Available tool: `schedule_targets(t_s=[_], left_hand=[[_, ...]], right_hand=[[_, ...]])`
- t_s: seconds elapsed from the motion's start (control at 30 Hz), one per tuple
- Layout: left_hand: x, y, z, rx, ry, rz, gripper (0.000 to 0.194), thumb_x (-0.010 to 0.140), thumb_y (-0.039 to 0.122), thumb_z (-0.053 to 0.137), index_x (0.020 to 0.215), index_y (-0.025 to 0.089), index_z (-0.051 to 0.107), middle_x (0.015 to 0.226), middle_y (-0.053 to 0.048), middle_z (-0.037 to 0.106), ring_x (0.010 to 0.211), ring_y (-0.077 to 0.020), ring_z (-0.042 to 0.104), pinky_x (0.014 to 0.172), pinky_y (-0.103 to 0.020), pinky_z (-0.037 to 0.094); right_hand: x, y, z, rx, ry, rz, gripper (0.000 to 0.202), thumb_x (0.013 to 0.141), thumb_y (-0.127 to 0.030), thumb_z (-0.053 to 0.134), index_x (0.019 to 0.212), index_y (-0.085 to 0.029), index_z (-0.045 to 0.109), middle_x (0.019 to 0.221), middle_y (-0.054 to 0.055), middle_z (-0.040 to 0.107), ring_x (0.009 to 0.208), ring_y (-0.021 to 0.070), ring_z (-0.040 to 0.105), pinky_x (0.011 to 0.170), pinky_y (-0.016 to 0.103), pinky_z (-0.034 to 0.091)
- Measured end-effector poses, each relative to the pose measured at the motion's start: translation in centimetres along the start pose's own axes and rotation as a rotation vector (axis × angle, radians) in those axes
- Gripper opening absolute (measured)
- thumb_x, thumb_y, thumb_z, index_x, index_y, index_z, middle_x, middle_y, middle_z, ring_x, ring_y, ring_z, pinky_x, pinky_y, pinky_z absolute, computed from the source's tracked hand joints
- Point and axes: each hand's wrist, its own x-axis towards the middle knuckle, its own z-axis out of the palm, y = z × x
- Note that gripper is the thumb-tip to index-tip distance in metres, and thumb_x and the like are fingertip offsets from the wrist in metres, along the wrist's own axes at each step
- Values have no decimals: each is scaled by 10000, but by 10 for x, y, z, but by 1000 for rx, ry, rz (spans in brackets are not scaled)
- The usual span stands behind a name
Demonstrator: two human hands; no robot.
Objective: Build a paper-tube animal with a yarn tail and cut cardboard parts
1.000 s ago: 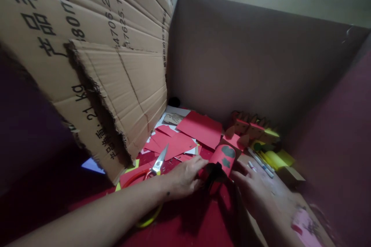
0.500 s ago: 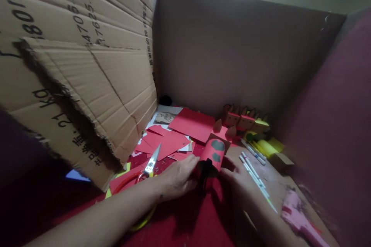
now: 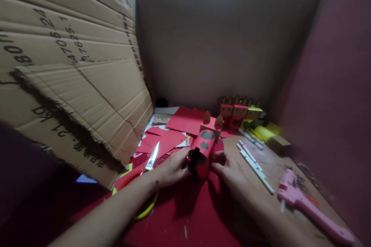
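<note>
A red paper toy animal [image 3: 203, 141] stands between my hands on the dark red surface [image 3: 174, 224]. Its body is a rolled tube with dark spots. A cardboard-faced head with two pointed ears is at the far end, and a black tail hangs at the near end. My left hand [image 3: 174, 168] holds the tube's left side near the tail, fingers bent. On the other side, my right hand [image 3: 227, 168] has its curled fingertips against the tube. Scissors [image 3: 152, 157] lie partly under my left forearm, blades pointing away, with red and yellow handles.
Red paper pieces [image 3: 165, 141] lie at the left back. Similar finished animals [image 3: 239, 110] stand at the back right, near a yellow paper tube animal [image 3: 271, 135] lying down. Several white markers [image 3: 252, 166] and a pink glue gun [image 3: 307, 200] are on the right. Cardboard [image 3: 101, 88] rises at left.
The view has shifted. The toy animal now stands more upright with its head and ears clearer, and my right fingers have curled more at its side.
</note>
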Motion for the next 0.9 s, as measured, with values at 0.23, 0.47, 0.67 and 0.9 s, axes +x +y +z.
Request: schedule_targets(t_s=[0.23, 0.47, 0.67, 0.9], left_hand=[[-1, 3, -1, -251, -48, -210, 236, 677, 169, 618, 906, 163, 561, 795, 6, 608, 731, -146, 558, 641, -244, 471], [3, 19, 19, -224, 115, -297, 312, 574, 239, 744, 842, 145, 615, 807, -19, 637, 734, -184, 564, 659, -283, 479], [0, 16, 26, -314, 307, -375, 402, 584, 300, 750, 935, 144, 629, 815, -39, 663, 751, -212, 598, 687, -324, 493], [0, 13, 23, -410, 331, -374, 390, 593, 250, 741, 944, 135, 614, 832, -40, 661, 769, -203, 596, 717, -310, 485]], right_hand=[[2, 10, 5, -4, -82, -74, 212, 570, -53, 490, 730, -191, 509, 718, 11, 629, 728, 184, 617, 680, 304, 491], [-4, 8, 10, -66, -133, -113, 227, 540, -37, 513, 708, -171, 585, 705, 13, 651, 671, 168, 598, 599, 248, 457], [-1, 8, 7, -108, -60, -80, 196, 530, -47, 449, 600, -179, 575, 581, 0, 604, 616, 166, 573, 585, 253, 433], [18, 10, -5, -54, 189, -14, 403, 525, -115, 494, 924, -151, 534, 949, 104, 614, 842, 233, 576, 718, 319, 449]])
